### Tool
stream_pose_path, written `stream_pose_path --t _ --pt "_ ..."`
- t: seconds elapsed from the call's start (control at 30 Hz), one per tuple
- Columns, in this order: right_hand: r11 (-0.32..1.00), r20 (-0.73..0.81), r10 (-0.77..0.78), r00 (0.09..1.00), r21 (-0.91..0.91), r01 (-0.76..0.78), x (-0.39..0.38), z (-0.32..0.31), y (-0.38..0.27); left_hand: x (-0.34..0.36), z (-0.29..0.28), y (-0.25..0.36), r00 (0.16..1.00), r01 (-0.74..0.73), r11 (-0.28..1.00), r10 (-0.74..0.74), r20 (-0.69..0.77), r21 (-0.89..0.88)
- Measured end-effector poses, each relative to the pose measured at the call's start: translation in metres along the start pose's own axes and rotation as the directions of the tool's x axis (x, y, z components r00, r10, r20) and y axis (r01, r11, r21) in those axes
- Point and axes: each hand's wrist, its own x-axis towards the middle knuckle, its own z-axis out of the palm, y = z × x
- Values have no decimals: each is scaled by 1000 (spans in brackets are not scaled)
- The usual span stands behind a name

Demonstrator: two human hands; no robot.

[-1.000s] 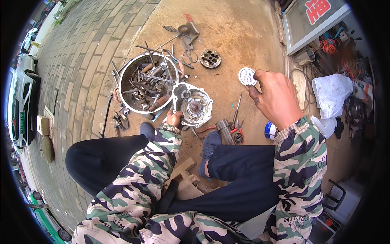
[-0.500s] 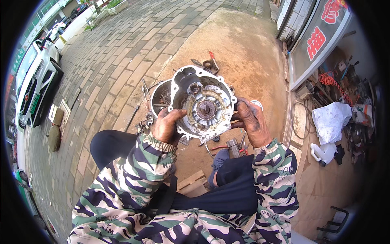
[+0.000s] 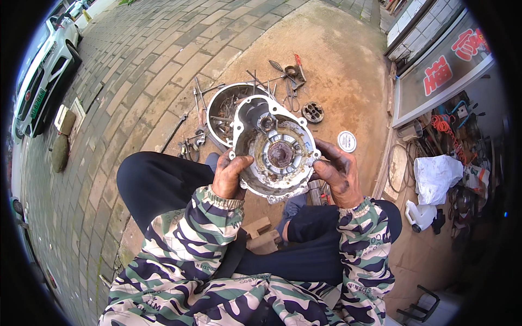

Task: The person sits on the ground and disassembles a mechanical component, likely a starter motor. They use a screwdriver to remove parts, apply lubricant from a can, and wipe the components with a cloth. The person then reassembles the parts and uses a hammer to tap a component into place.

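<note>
A greasy grey metal gear housing (image 3: 274, 182) is held up over my lap, its hollow side facing me. A rusty round hub (image 3: 280, 156) sits in the middle of the dirty interior, with a smaller round bearing seat above it. My left hand (image 3: 230, 177) grips the left rim, thumb over the edge and fingers hidden behind. On the opposite rim, my right hand (image 3: 339, 173) is closed with its thumb at the flange; its fingers lie partly behind. Both hands are blackened with grease.
Behind the housing stands a round metal basin (image 3: 211, 106) of loose parts. Around it lie an adjustable wrench (image 3: 176, 129), red-handled pliers (image 3: 298, 61), a holed disc (image 3: 312, 112) and a white round lid (image 3: 347, 142). Wooden blocks (image 3: 263, 243) lie below; a white jug (image 3: 420, 215) stands right.
The housing has tilted and come slightly lower, still between both hands. More of the basin behind it now shows. The whole view has shifted a little.
</note>
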Motion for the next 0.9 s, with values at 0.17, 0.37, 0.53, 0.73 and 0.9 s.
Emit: stream_pose_path --t 0.17,0.37,0.53,0.73,0.9 --pt "999 -17 34 999 -25 -35 6 0 10 1 -6 -5 1000 -6 1000 6 -1 19" --pt "991 -105 115 988 86 -106 6 -3 22 2 5 -5 995 -70 998 69 74 3" --pt "957 -141 225 964 215 -192 4 -8 30 0 12 -4 994 -65 997 62 87 29" --pt "941 -163 271 949 252 -226 6 -4 31 -4 13 0 995 6 994 -18 100 113" --pt "947 -192 249 949 253 -197 8 -3 34 2 3 1 982 71 988 -93 166 134"
